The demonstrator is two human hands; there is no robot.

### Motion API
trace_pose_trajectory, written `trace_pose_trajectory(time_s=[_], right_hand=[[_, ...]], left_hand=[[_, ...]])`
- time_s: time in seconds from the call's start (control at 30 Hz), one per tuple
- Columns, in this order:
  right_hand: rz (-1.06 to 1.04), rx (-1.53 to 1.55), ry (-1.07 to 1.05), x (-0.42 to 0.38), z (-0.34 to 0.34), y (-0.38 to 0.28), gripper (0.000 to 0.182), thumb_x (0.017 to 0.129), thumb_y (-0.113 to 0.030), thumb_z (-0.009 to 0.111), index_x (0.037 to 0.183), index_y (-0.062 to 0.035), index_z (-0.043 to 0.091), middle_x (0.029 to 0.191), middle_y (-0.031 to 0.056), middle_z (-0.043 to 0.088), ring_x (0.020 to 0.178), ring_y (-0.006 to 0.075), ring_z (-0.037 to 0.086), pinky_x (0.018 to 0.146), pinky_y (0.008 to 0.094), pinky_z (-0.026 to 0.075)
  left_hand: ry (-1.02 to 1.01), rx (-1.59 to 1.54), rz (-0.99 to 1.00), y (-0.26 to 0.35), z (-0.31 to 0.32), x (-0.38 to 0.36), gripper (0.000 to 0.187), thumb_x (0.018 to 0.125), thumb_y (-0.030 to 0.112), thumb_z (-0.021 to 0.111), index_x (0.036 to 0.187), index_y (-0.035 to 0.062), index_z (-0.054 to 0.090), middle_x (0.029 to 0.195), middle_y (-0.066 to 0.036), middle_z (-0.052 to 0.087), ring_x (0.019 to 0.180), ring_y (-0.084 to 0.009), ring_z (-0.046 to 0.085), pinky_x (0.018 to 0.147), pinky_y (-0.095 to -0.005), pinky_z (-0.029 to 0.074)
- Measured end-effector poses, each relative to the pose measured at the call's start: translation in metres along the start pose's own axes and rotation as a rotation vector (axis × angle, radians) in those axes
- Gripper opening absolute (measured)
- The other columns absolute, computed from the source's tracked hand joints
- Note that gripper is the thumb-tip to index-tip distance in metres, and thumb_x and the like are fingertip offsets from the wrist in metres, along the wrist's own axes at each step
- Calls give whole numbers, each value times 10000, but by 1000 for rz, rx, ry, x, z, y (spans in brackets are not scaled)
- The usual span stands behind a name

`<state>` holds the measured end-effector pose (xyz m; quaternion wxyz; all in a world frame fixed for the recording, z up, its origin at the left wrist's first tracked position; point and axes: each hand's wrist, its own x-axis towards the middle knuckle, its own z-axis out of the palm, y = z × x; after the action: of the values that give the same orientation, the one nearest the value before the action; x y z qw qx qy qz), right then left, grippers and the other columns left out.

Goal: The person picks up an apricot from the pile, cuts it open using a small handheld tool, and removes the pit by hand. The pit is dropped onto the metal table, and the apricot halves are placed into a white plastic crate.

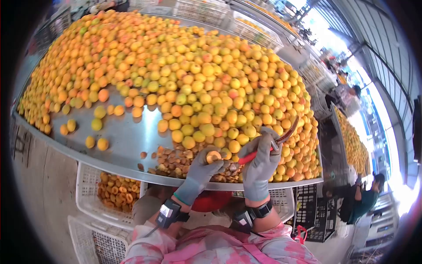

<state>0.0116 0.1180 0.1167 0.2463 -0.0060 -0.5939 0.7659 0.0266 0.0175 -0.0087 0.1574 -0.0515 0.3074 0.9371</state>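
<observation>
My left hand (205, 165), in a grey glove, is closed around an apricot (213, 157) whose cut, orange-brown side faces up. Beside it, my gloved right hand (260, 160) grips a red-handled pliers-like tool (249, 158). A curved reddish-brown arm of that tool sticks out past my fingers toward the upper right. Between the two hands, close to the left fingertips, is a small brownish-grey piece (234, 167). Both hands are over the near edge of the metal table (127, 136), where apricot pits (176, 159) lie heaped. Whole apricots (206, 88) pile up just beyond my hands.
A white crate (83, 187) with halved apricots (118, 192) stands under the table's near left side. Black crates (306, 204) stand at the lower right. More crates (202, 13) line the far side. Other people (362, 198) are at the right, near another fruit-covered table (349, 141).
</observation>
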Motion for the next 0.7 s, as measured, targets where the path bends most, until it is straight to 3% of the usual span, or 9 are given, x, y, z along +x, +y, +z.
trace_pose_trajectory(time_s=[0.2,0.27,0.47,0.67,0.7], right_hand=[[-23,-3,111,18,-13,32,248,982,-187,520,1114,23,525,613,56,565,488,121,534,478,227,409],[19,39,15,18,-13,40,249,982,-187,526,1109,27,529,605,55,567,486,114,535,480,220,407],[52,8,-7,19,-14,52,189,953,-131,547,1043,28,593,650,33,591,508,92,565,474,200,387],[134,-67,-229,16,-21,59,219,924,-192,578,995,10,623,736,4,601,626,49,528,541,197,407],[235,-65,-297,18,-22,54,223,919,-199,586,987,10,625,758,8,608,644,48,534,546,199,411]], left_hand=[[54,159,-68,-9,5,10,383,856,-14,655,1177,39,452,1111,-123,627,932,-233,684,748,-308,588],[91,217,-90,-13,8,13,381,849,-1,671,1164,39,461,1096,-116,626,906,-214,678,738,-306,589],[115,320,-40,-24,8,20,373,815,47,725,1112,38,500,1000,-71,608,825,-149,649,681,-290,588],[139,366,-16,-23,10,16,360,809,52,725,1095,49,506,930,-42,613,737,-118,645,617,-259,563],[129,308,-8,-24,9,16,350,813,55,722,1090,54,508,924,-38,617,719,-111,643,606,-252,556]])
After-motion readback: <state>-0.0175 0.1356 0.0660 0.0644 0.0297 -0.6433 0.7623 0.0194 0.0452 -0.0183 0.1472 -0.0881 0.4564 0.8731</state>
